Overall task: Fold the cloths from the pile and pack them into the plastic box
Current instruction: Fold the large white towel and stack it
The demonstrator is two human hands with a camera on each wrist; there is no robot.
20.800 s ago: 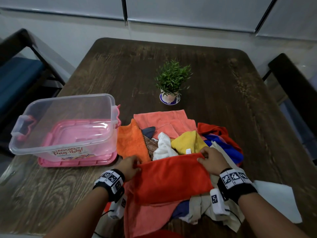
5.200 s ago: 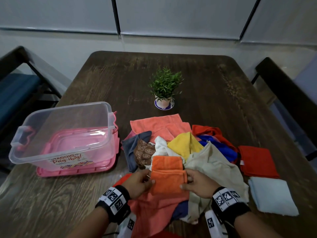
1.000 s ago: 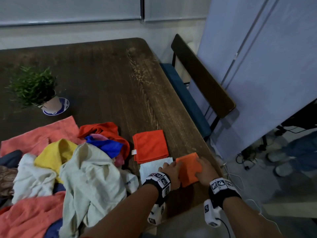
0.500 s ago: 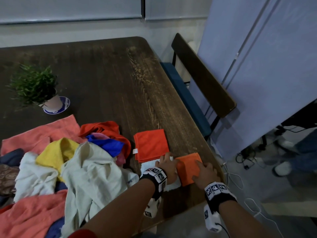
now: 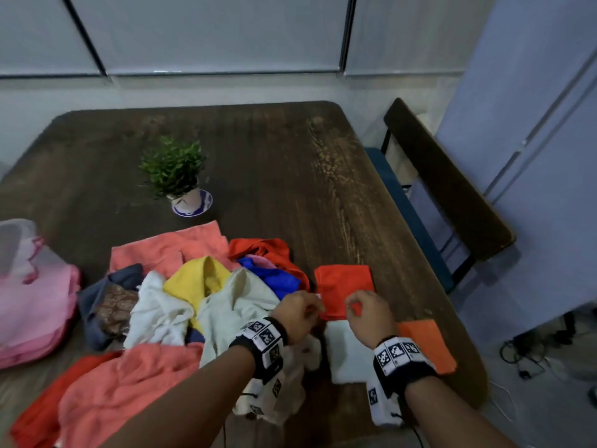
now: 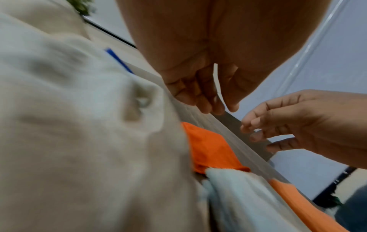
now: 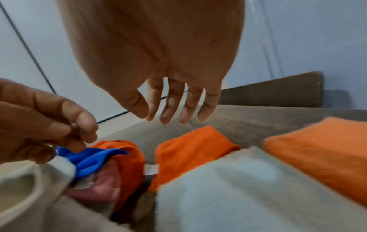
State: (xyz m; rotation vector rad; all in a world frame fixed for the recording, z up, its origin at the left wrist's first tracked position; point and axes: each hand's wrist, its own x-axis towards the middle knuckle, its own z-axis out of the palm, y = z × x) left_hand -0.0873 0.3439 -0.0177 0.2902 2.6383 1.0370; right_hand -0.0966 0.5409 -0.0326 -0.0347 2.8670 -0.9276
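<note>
At the far left edge of the head view the clear plastic box (image 5: 14,244) with pink handles stands on its pink lid (image 5: 35,315), cut off by the frame so only one corner shows. To its right, on the dark wooden table (image 5: 274,176), lies the loose pile (image 5: 181,302): salmon, yellow, white, beige, navy, brown patterned, blue and red cloths heaped and crumpled. A small potted plant (image 5: 176,174) stands behind the pile. Right of the pile three folded cloths lie flat near the table's right edge: a red-orange square (image 5: 344,282), a pale white one (image 5: 347,354) just in front of it, and an orange one (image 5: 429,344) beside that, partly hidden by the right wrist band.

The left hand (image 5: 298,315) hangs over the gap between the pile and the red-orange square, fingers loosely curled and holding nothing; the right hand (image 5: 368,313) hovers over the near edge of that square, fingers relaxed and spread downward, also holding nothing. Both wrist views are blurred.

Half a second ago both hands were pressing on the orange folded cloth at the table edge; they have since lifted off it and come back toward the pile, leaving it lying flat. The head has turned left, bringing the box back into view. A dark chair (image 5: 452,189) stands at the right
</note>
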